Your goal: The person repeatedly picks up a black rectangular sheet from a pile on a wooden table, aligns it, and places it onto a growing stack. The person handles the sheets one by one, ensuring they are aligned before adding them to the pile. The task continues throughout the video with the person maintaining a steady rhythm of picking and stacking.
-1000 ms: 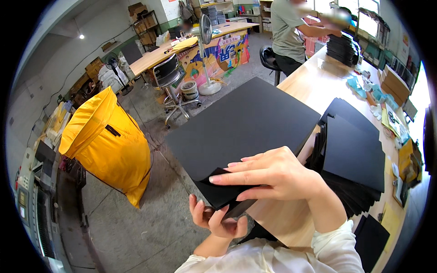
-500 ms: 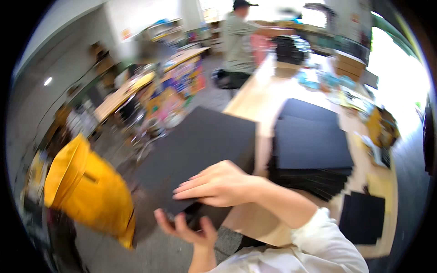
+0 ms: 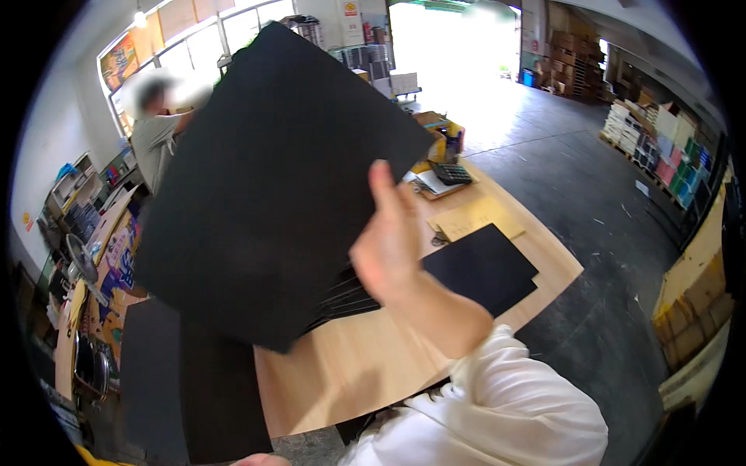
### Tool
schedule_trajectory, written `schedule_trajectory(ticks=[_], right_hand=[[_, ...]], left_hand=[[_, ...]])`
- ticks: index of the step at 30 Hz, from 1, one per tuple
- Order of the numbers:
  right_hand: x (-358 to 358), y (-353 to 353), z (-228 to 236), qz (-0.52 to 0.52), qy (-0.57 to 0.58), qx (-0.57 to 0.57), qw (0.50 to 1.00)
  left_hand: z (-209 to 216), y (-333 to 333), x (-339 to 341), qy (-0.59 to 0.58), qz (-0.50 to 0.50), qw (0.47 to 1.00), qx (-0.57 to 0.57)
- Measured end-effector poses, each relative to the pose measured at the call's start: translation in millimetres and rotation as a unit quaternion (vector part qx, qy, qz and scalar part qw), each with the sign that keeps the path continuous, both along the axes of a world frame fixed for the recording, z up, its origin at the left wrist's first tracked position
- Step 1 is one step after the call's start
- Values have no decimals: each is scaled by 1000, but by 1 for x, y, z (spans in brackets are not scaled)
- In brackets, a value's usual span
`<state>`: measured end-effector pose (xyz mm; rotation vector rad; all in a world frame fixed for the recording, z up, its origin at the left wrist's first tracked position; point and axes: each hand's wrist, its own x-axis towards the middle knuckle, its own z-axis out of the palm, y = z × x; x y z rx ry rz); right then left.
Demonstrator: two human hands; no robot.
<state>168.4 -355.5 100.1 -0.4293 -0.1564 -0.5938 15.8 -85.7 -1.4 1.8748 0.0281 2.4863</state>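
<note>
My right hand (image 3: 392,241) grips a large black sheet (image 3: 280,186) by its right edge, thumb on the near face, the other fingers hidden behind it. The sheet is raised and tilted above the table (image 3: 334,380), covering much of the view. Under it, edges of a stack of black sheets (image 3: 350,299) show. Just a sliver of my left hand (image 3: 263,460) appears at the lower edge, beside a thick black block (image 3: 221,388) at lower left; its fingers are out of sight. More black sheets (image 3: 482,268) lie flat to the right of my right hand.
A yellow paper (image 3: 478,217), a clipboard (image 3: 434,186) and a calculator (image 3: 451,172) rest toward the table's far right. Another person (image 3: 151,140) stands at the far left. A fan (image 3: 80,256) is by the left bench. Cartons (image 3: 695,303) stand at the right.
My view has swung to the right. My right hand has left the black block and now holds a black sheet up over the table. The block is now at lower left.
</note>
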Motion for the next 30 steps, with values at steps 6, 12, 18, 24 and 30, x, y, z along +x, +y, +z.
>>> schedule_trajectory(ticks=[6,12,18,24,30], right_hand=[[-77,-211,-63,-270,116,-112,949],[-142,-273,-79,-603,53,-406,685],[-131,-271,-188,-366,5,-847,387],[-136,-284,-222,-110,116,-898,409],[-122,-265,-184,-91,126,-905,397]], left_hand=[[-48,-93,14,407,-447,797,13],[-102,-238,49,524,-544,631,178],[-131,-274,55,569,-517,591,243],[-126,-277,57,581,-512,582,250],[-122,-256,60,594,-540,557,211]])
